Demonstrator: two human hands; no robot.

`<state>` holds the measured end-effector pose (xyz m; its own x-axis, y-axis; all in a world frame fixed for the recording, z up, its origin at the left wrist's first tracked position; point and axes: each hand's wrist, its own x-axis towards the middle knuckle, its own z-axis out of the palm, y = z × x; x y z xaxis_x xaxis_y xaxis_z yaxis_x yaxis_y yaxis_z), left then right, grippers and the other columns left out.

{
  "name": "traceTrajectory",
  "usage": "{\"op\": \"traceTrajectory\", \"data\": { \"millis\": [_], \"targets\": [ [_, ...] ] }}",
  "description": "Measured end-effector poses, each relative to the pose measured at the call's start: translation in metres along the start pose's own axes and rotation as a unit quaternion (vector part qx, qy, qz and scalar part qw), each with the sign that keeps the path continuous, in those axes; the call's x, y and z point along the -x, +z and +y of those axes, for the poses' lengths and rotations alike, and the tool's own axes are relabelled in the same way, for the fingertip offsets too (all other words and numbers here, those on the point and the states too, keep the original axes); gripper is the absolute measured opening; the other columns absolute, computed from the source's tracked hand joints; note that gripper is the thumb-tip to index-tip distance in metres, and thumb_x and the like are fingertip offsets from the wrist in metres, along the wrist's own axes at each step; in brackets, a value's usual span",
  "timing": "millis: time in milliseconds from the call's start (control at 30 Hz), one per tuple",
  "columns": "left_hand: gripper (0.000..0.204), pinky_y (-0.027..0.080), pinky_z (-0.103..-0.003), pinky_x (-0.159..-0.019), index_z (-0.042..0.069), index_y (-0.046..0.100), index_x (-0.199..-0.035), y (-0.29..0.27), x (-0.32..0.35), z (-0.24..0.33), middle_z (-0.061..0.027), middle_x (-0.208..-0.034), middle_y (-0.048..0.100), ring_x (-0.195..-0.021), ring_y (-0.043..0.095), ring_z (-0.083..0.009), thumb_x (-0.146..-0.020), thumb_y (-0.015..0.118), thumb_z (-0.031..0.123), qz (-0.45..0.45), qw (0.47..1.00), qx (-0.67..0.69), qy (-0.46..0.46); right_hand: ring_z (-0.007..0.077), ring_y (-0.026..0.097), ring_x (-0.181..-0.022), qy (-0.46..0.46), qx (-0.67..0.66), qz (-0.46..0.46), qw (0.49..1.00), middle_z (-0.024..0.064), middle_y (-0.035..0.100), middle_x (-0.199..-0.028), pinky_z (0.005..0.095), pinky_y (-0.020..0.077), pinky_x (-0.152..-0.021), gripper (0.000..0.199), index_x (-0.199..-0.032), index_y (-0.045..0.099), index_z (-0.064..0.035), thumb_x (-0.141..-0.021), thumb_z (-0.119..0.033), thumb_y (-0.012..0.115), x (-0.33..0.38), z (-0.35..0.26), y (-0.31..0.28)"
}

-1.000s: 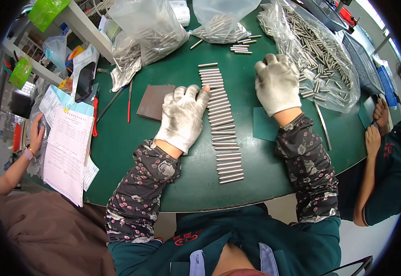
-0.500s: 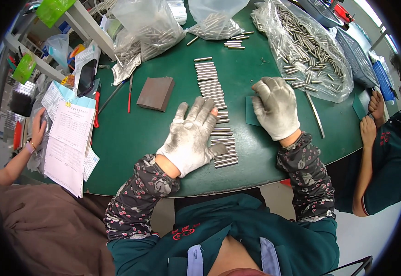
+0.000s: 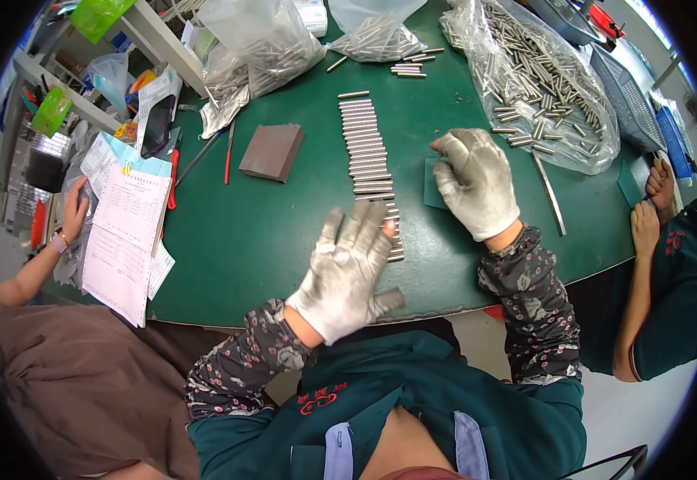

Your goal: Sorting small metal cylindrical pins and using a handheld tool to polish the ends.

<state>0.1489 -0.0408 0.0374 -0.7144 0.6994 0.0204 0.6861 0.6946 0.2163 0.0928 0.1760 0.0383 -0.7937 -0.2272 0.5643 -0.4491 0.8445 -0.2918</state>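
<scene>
A long column of short metal pins (image 3: pixel 364 144), laid side by side, runs toward me down the middle of the green table. Over its near end is my left hand (image 3: pixel 340 280) in a soiled white glove, fingers spread and nothing in its grasp; it hides some pins. My right hand (image 3: pixel 480 184), gloved too, rests to the right of the column with its fingers curled down. It partly covers a small teal sheet (image 3: pixel 432 188). Whatever lies under those curled fingers is hidden. A brown block (image 3: pixel 271 152) sits left of the column.
Clear bags of pins (image 3: pixel 276 60) stand at the back, and a large open one (image 3: pixel 552 96) lies back right. A metal strip (image 3: pixel 550 196) lies right of my right hand. Papers (image 3: pixel 128 232) and a red-handled tool (image 3: pixel 174 176) lie left. Other people's hands (image 3: pixel 648 216) show at both sides.
My left hand has drawn back toward me off the pins. The near part of the column is now closer together and its end lies farther from me. My right hand has hardly moved.
</scene>
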Motion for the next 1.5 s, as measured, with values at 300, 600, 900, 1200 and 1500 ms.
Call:
{"op": "traceTrajectory", "data": {
  "millis": [300, 600, 900, 1200, 1500],
  "targets": [
    [0.071, 0.005, -0.041, -0.113, 0.003, 0.021, -0.142, 0.022, -0.019, -0.028, -0.0091, -0.149, 0.016, -0.139, 0.007, -0.0232, -0.092, 0.036, 0.052, 0.325, 0.622, 0.709, -0.069, 0.0245, 0.031, -0.129, 0.224, -0.731, 0.065, 0.641, 0.0142, 0.038, -0.133, 0.0369, 0.0194, -0.109, 0.06, -0.135, 0.031, -0.0012, -0.09, -0.037, 0.046, 0.027, -0.05, 0.032],
    [0.064, 0.008, -0.038, -0.113, 0.001, 0.032, -0.136, 0.037, -0.038, -0.006, -0.0102, -0.144, 0.029, -0.137, 0.017, -0.0218, -0.091, 0.046, 0.044, 0.35, 0.568, 0.745, -0.014, 0.0234, 0.031, -0.129, 0.241, -0.749, 0.092, 0.611, 0.0138, 0.037, -0.133, 0.0349, 0.0187, -0.11, 0.053, -0.132, 0.032, 0.0004, -0.088, -0.025, 0.049, 0.028, -0.073, 0.052],
    [0.056, 0.012, -0.038, -0.113, 0.001, 0.034, -0.135, 0.033, -0.033, -0.001, -0.0091, -0.143, 0.031, -0.136, 0.021, -0.0218, -0.092, 0.046, 0.035, 0.355, 0.538, 0.764, -0.031, 0.0227, 0.036, -0.125, 0.24, -0.771, 0.116, 0.578, 0.0139, 0.042, -0.129, 0.0345, 0.0217, -0.109, 0.049, -0.128, 0.037, 0.0024, -0.088, -0.023, 0.05, 0.026, -0.079, 0.043],
    [0.028, 0.045, -0.034, -0.072, 0.009, 0.06, -0.088, 0.003, -0.009, -0.021, -0.0069, -0.089, 0.056, -0.083, 0.054, -0.0248, -0.063, 0.07, 0.004, 0.299, 0.949, 0.099, 0.005, 0.0289, 0.054, -0.101, 0.109, -0.092, 0.081, 0.987, 0.0135, 0.058, -0.107, 0.0346, 0.0429, -0.09, 0.027, -0.1, 0.06, -0.0026, -0.074, -0.011, 0.06, 0.029, 0.013, -0.002],
    [0.03, 0.046, -0.037, -0.068, 0.01, 0.061, -0.083, 0.009, -0.013, -0.005, -0.005, -0.084, 0.058, -0.079, 0.057, -0.0254, -0.058, 0.075, 0.006, 0.222, 0.975, 0.005, 0.014, 0.029, 0.053, -0.106, 0.026, 0.008, 0.002, 1.0, 0.0127, 0.059, -0.109, 0.038, 0.0429, -0.09, 0.027, -0.097, 0.067, -0.0074, -0.072, -0.014, 0.065, 0.043, 0.019, 0.004]
  ]
}}
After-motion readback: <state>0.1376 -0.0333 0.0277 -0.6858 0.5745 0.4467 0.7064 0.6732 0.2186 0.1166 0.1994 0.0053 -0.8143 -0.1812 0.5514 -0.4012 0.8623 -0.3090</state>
